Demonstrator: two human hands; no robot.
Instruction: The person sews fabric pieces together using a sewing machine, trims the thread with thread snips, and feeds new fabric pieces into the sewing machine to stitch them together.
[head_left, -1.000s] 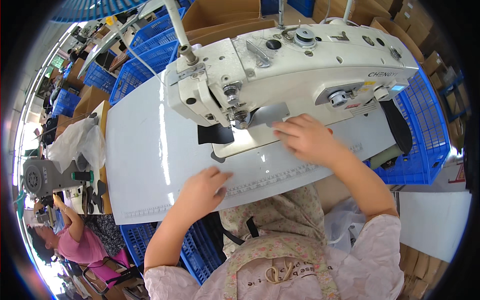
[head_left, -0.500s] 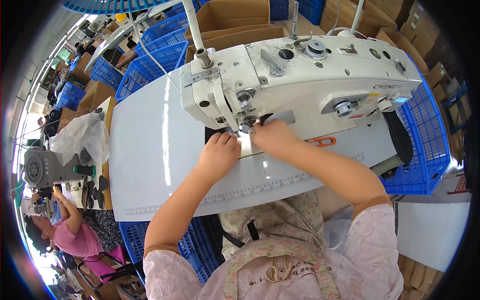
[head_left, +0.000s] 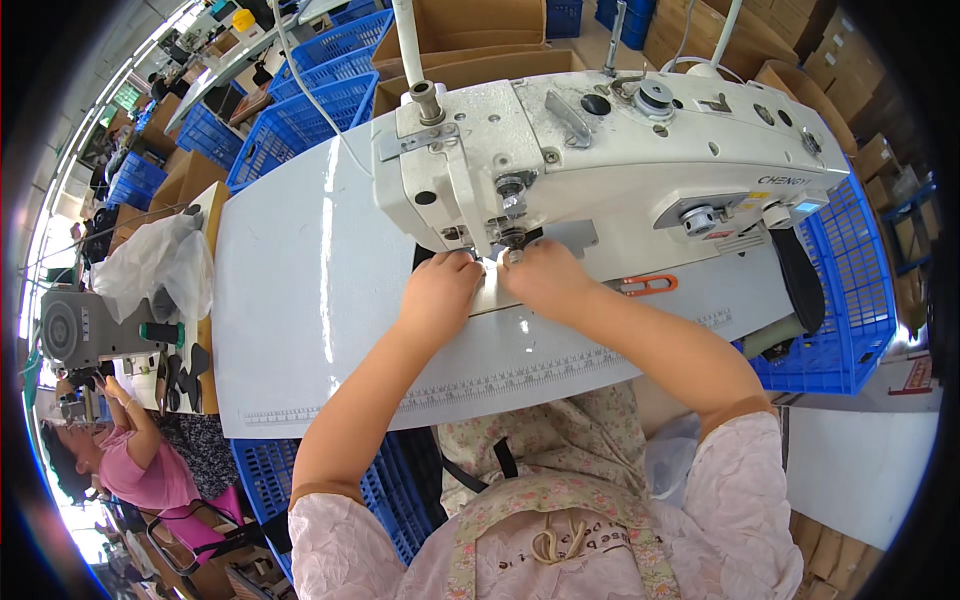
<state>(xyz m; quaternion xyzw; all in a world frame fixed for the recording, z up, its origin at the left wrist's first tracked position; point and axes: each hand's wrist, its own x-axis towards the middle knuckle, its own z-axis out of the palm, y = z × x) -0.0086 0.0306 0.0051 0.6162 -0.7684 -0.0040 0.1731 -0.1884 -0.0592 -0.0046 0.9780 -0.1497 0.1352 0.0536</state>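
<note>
A white sewing machine point(head_left: 600, 160) stands on the pale grey table, its needle area just beyond my fingers. My left hand point(head_left: 440, 292) is closed, its fingers curled down on a piece of black material point(head_left: 422, 257) at the left of the needle. To the right of the needle, my right hand point(head_left: 543, 276) is closed too, thumb and fingers bunched by the presser foot at a dark edge of the same material. My fingers hide most of the piece. Orange thread snips point(head_left: 650, 285) lie on the table beside my right wrist.
A printed ruler point(head_left: 500, 383) runs along the table's near edge. Blue crates point(head_left: 845, 290) stand at the right, below the table and behind it, with cardboard boxes point(head_left: 470, 70) beyond. At the left, a co-worker point(head_left: 150, 465) sits at another machine point(head_left: 85, 328).
The view has shifted slightly, so the machine appears a little lower and farther right. Both hands stay by the needle, fingers still closed in nearly the same pose.
</note>
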